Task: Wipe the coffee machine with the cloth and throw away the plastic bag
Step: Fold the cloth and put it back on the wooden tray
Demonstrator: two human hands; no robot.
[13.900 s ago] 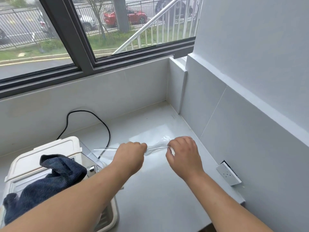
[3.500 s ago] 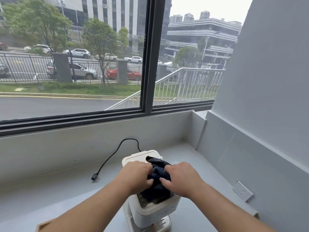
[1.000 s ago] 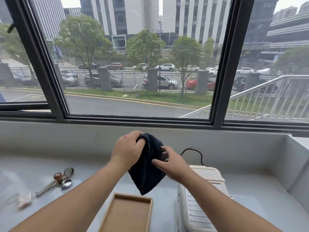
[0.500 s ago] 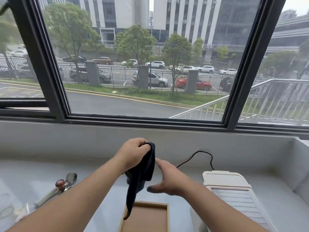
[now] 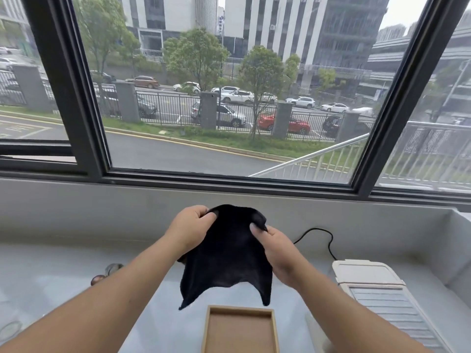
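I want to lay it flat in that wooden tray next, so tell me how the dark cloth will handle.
Probably floppy: the cloth sags between the left hand and right hand, its corners dangling above the tray. Likely light, since pinches at its top edge carry it. It may bunch unless kept spread.

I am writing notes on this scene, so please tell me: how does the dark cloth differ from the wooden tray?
The cloth is very dark, the wooden tray is light brown. The cloth is soft and hangs in folds; the tray is rigid, with raised edges. The cloth is held in the air by the left hand and right hand; the tray lies flat on the counter, untouched. Both are roughly rectangular.
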